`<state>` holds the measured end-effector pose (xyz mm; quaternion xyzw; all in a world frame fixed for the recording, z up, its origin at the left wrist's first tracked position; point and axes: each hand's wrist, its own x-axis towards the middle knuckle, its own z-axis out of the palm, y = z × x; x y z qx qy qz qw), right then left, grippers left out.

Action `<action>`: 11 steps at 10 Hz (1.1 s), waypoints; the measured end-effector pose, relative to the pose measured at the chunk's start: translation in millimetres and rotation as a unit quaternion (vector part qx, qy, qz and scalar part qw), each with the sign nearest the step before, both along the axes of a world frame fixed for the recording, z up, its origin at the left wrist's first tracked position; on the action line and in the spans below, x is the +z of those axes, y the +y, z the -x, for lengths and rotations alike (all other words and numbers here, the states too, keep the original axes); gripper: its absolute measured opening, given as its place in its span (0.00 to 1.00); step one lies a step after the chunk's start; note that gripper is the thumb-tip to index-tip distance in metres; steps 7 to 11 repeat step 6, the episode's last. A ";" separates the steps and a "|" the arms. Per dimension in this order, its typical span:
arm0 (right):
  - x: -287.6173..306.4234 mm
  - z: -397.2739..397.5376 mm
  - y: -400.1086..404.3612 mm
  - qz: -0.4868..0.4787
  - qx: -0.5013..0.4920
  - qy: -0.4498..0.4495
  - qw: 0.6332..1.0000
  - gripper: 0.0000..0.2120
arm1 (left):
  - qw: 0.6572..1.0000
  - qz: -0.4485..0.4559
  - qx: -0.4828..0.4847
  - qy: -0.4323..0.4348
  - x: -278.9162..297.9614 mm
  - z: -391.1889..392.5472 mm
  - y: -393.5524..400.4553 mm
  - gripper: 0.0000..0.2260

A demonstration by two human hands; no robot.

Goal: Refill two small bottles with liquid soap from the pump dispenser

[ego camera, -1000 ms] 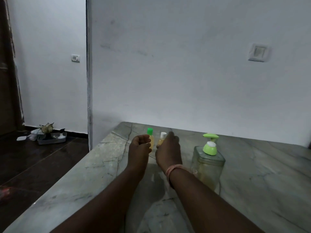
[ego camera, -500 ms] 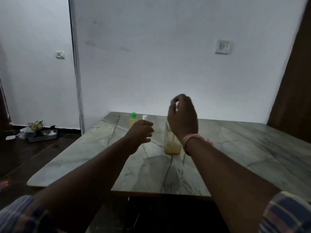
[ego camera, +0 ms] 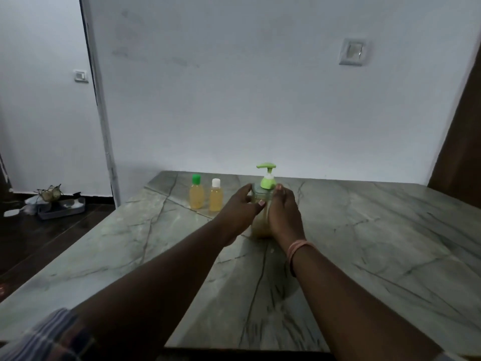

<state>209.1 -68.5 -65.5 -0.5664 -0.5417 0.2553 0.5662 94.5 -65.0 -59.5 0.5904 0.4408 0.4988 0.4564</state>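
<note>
The left hand (ego camera: 240, 207) and the right hand (ego camera: 283, 211) curl their fingers round opposite sides of the clear pump dispenser (ego camera: 262, 204), which stands upright between them on the marble table (ego camera: 377, 230), its green pump head rising above the fingertips. Just to the left stand two small bottles of yellow liquid, side by side and apart from the hands: the green-capped bottle (ego camera: 196, 192) and the white-capped bottle (ego camera: 216, 195).
</note>
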 end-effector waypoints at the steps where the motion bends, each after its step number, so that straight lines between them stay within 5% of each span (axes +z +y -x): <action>1: 5.4 3.2 41.2 -0.024 -0.004 0.012 1.000 0.20 | 1.000 -0.008 0.006 -0.001 8.4 1.8 40.6 0.17; 4: 9.6 23.8 127.4 -0.070 -0.037 -0.012 0.997 0.20 | 0.999 -0.013 0.030 -0.012 12.6 2.1 119.7 0.17; 6: 21.4 26.7 129.5 0.028 -0.016 0.014 0.999 0.20 | 0.994 0.081 0.058 -0.036 18.3 5.1 121.5 0.28; 11: 21.4 26.7 129.5 0.028 -0.016 0.014 0.999 0.20 | 0.994 0.081 0.058 -0.036 18.3 5.1 121.5 0.28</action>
